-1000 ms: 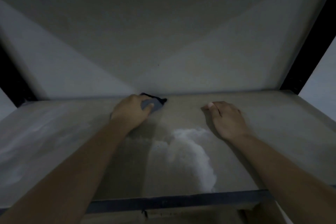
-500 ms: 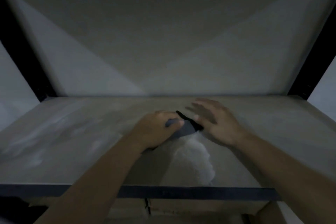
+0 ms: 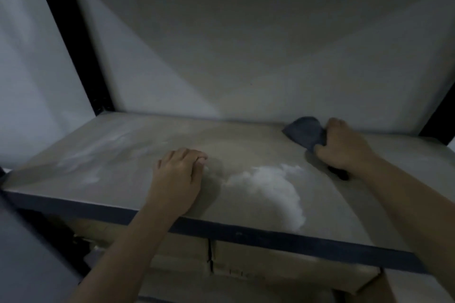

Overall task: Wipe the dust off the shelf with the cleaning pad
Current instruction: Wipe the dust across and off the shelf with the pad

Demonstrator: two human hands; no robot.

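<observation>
While the left hand (image 3: 177,177) lies palm-down with its fingers loosely curled on the dusty shelf (image 3: 123,170), gripping nothing, the right hand (image 3: 344,147) closes its fingers around the dark blue cleaning pad (image 3: 305,131) near the shelf's back right edge, beyond a white dust patch (image 3: 275,189).

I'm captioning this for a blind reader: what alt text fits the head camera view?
The right hand grips a dark pad at the back right of a dusty shelf, while the left hand rests flat near the front edge. A white dust patch lies between them.
</observation>
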